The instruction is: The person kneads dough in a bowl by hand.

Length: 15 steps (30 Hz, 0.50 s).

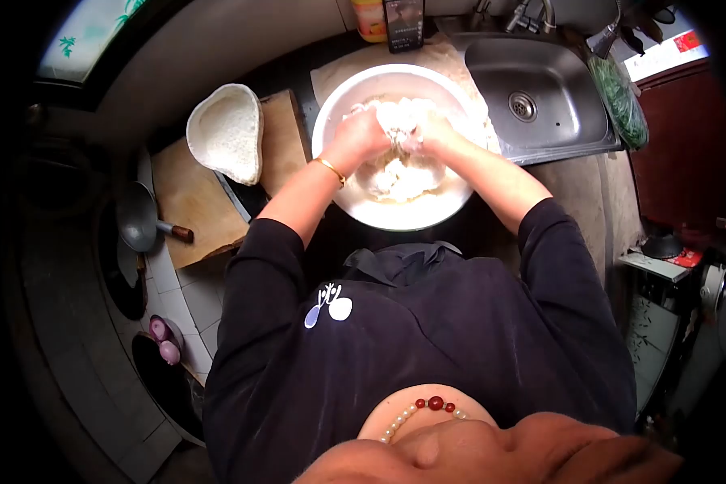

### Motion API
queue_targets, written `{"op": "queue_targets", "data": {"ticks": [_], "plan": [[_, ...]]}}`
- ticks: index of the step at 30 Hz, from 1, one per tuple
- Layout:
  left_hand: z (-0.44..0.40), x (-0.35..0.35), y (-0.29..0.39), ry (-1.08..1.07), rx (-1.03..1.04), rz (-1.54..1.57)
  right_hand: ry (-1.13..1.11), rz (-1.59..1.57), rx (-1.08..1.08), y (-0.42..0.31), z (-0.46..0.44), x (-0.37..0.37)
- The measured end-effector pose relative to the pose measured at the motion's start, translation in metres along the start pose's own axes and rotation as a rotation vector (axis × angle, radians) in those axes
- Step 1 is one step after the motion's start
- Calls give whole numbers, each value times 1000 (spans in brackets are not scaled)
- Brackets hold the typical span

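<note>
From my head camera: my left hand and right hand meet, partly curled, at the white floury mass inside a round white basin. Glare hides my fingertips; I cannot tell whether either grips it. A metal sink sits to the right.

head-worn view | looks from above | facing forward-down | near the white basin
</note>
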<state>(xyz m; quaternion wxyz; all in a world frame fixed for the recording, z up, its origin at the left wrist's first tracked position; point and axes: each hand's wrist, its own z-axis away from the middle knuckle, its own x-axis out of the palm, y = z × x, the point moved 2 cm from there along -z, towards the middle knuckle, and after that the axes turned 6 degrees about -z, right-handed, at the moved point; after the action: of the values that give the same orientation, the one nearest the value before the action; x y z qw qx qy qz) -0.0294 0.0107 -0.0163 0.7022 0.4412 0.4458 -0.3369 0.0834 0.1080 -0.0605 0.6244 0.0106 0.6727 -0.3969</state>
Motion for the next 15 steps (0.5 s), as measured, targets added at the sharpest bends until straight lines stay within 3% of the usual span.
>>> {"op": "queue_targets", "data": {"ticks": [1, 4, 8, 10, 13, 15], "plan": [[-1, -9, 4, 21, 9, 10, -7, 58, 38, -4, -3, -7], [1, -21, 9, 35, -5, -2, 25, 137, -134, -21, -3, -33], [29, -4, 10, 47, 100, -75, -243, -309, -74, -30, 24, -71], [50, -4, 12, 167, 275, -132, -278, -401, -87, -35, 31, -70], [63, 4, -4, 288, 375, -144, -265, -339, -180, -40, 51, -64], [63, 6, -10, 206, 364, -165, -252, -221, -247, -40, 65, -56]]}}
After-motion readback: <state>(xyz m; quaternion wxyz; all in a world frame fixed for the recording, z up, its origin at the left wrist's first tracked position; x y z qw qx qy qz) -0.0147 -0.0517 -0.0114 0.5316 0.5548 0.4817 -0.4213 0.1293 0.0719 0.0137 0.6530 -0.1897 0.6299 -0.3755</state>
